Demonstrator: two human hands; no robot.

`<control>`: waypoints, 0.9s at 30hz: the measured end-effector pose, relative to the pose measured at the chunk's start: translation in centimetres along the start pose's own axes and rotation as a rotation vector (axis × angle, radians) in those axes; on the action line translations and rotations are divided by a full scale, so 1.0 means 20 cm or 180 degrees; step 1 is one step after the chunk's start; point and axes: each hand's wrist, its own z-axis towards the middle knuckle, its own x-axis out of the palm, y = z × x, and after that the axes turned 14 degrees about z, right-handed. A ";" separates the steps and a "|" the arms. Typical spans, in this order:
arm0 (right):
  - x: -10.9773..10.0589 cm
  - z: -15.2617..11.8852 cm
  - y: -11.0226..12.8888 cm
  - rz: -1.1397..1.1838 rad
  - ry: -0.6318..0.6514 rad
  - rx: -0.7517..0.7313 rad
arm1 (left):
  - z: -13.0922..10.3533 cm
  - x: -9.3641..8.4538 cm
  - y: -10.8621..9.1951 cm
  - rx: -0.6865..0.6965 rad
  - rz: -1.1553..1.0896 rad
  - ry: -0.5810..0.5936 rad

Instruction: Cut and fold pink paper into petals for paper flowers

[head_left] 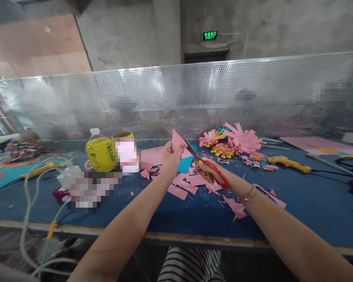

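My left hand [170,157] pinches a folded triangle of pink paper [177,140], its tip pointing up. My right hand [205,171] grips scissors [219,174] with red and yellow handles. Their blades [190,147] reach up and left to the right side of the pink paper; I cannot tell how far they have cut in. Beneath my hands lie pink paper scraps [178,192] and a blue paper piece [185,165]. A pink cut-out shape [235,208] rests near my right wrist.
Paper flowers [243,140] and a yellow glue gun [294,163] stand right of my hands. To the left are a yellow-labelled bottle [100,152], a cardboard tube [124,137] and white cables [32,196]. A perforated metal panel [164,94] borders the blue table [188,225] at the back.
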 end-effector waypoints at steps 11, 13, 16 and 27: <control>-0.01 0.00 -0.01 0.0149 0.0140 -0.0024 | 0.00 0.00 0.00 0.0001 0.0039 0.0039; -0.01 0.00 -0.01 0.0191 0.0236 -0.0002 | 0.00 0.00 0.00 0.0008 0.0039 0.0051; -0.02 -0.01 -0.01 0.0210 0.0413 -0.0089 | 0.00 0.00 0.01 0.0032 0.0029 0.0050; -0.01 -0.01 -0.01 0.0178 0.0423 -0.0158 | 0.00 0.00 0.00 -0.0079 -0.0068 -0.0024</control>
